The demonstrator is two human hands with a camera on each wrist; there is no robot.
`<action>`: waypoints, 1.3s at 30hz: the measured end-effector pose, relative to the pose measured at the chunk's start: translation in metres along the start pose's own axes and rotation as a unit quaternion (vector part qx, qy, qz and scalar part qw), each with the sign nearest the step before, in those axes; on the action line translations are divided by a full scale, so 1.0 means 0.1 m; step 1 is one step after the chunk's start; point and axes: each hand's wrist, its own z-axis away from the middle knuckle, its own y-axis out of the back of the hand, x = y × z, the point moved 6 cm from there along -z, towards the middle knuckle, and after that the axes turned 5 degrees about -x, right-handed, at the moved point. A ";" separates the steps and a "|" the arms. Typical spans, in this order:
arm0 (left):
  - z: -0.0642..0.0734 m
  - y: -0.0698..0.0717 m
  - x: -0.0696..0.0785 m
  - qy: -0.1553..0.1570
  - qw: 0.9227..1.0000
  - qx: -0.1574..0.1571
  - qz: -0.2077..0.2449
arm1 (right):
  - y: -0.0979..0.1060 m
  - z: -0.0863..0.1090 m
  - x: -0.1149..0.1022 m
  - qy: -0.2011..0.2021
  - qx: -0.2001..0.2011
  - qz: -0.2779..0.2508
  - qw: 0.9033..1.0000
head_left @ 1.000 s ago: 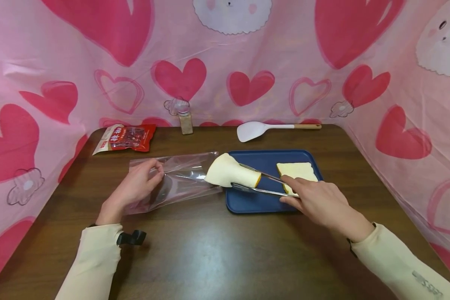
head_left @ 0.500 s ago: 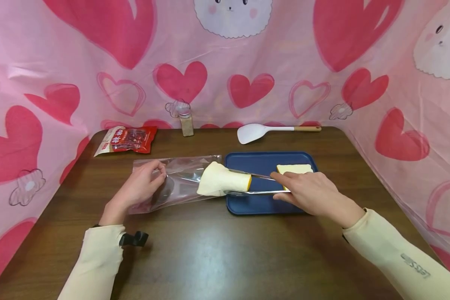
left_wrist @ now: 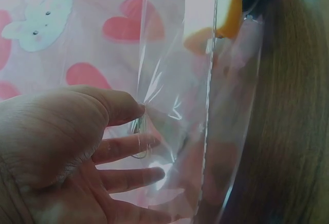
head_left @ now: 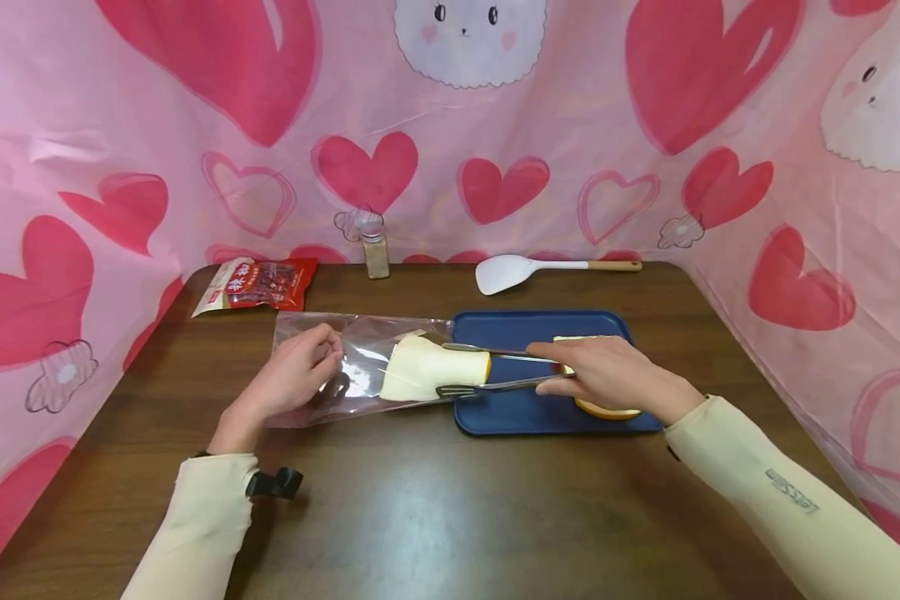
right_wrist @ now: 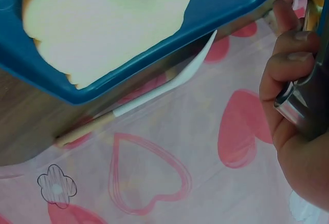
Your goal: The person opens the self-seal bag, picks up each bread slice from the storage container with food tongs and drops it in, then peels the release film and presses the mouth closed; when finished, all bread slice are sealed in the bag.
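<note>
My left hand [head_left: 292,371] pinches the film of a clear plastic bag [left_wrist: 175,80] between thumb and index finger; the other fingers lie spread along it. With my right hand [head_left: 615,375] I grip metal tongs [head_left: 521,383], whose handle end [right_wrist: 308,100] shows in the right wrist view. The tongs hold a curled bread slice [head_left: 420,371] at its narrower right end. Its wider left end lies within the bag's mouth, at the left edge of a blue tray [head_left: 532,323]. Another bread slice [right_wrist: 108,23] lies on the tray, partly hidden under my right hand in the head view.
Along the back of the wooden table [head_left: 420,517] lie a red food packet [head_left: 266,285] and a white spatula [head_left: 506,273] with a wooden handle. A small seasoning jar [head_left: 376,254] stands between them. Pink heart-patterned cloth [head_left: 495,117] walls the back and sides.
My right hand has moved left with the tongs, carrying the bread slice from over the tray's left edge further into the bag. The left hand keeps its hold on the film.
</note>
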 end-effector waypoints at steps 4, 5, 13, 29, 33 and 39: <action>-0.01 -0.02 0.00 -0.007 1.000 0.009 -0.006 | -0.03 -0.10 0.00 -0.003 -0.013 -0.015 1.000; -0.01 -0.02 0.00 -0.008 1.000 0.012 -0.009 | -0.04 -0.13 -0.01 0.000 -0.012 -0.015 1.000; -0.01 -0.03 0.04 -0.018 1.000 0.020 -0.015 | -0.07 -0.28 -0.10 0.031 0.005 -0.003 1.000; 0.04 0.04 0.09 -0.004 1.000 0.003 -0.010 | -0.16 -0.57 -0.13 0.001 -0.053 -0.027 0.998; 0.05 0.08 0.10 0.009 1.000 0.001 0.000 | -0.18 -0.59 -0.12 -0.004 -0.060 -0.027 0.998; 0.04 0.05 0.09 -0.005 1.000 0.009 0.000 | -0.18 -0.59 -0.16 0.010 -0.041 -0.035 0.999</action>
